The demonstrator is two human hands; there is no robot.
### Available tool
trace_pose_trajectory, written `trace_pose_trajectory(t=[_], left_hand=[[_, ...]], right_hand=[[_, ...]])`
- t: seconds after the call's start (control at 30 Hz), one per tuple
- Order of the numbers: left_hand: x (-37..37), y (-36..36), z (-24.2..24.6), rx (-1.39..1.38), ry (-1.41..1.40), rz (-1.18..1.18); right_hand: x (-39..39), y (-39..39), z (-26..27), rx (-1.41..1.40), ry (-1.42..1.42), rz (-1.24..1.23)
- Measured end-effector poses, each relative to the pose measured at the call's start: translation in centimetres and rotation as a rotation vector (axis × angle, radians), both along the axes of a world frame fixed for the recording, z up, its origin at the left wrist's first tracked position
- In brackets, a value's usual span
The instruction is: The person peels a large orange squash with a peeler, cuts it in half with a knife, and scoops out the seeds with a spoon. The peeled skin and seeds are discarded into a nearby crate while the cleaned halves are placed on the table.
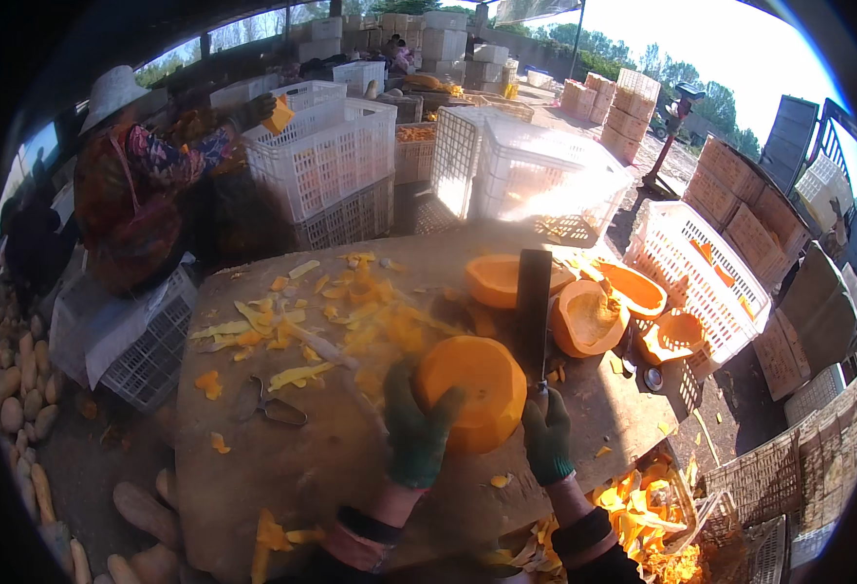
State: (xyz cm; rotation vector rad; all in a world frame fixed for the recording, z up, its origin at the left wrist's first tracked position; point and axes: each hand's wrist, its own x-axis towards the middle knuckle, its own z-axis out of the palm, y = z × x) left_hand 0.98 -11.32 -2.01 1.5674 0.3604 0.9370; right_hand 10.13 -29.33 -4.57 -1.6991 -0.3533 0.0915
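My left hand (417, 423), in a green knit glove, holds a peeled orange pumpkin (471, 394) from its left side, the thumb over its face. My right hand (547, 434), gloved alike, grips the handle of a broad-bladed cleaver (533, 310), its dark blade standing upright beside the pumpkin. Beyond lie hollowed pumpkin halves: one behind the blade (493, 277), one to its right (591, 320), one farther back (637, 288) and a smaller piece (671, 334). A peeler (282, 412) rests on the wooden table (253, 474) at the left, near yellow peelings (275, 325).
A co-worker (151, 182) at the left holds a pumpkin piece (279, 117) over white plastic crates (326, 153). Another white crate (699, 277) stands at the table's right. Peelings (640, 511) fill a container below the right edge; unpeeled squashes (147, 515) lie on the ground at lower left.
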Motion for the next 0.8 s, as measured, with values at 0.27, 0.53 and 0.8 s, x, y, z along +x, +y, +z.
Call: trace_pose_trajectory(t=[0.27, 0.53, 0.8], left_hand=[[5.7, -5.8, 1.1, 0.499, 0.161, 0.066], [4.8, -8.2, 2.7, 0.625, 0.377, 0.161], [5.5, -7.3, 1.4, 0.672, 0.272, 0.14]], right_hand=[[-4.6, -7.2, 0.5, 0.258, 0.227, -0.204], [-10.5, -14.7, 4.9, -0.055, 0.092, -0.203], [-14.6, -13.9, 2.4, -0.047, 0.177, -0.034]])
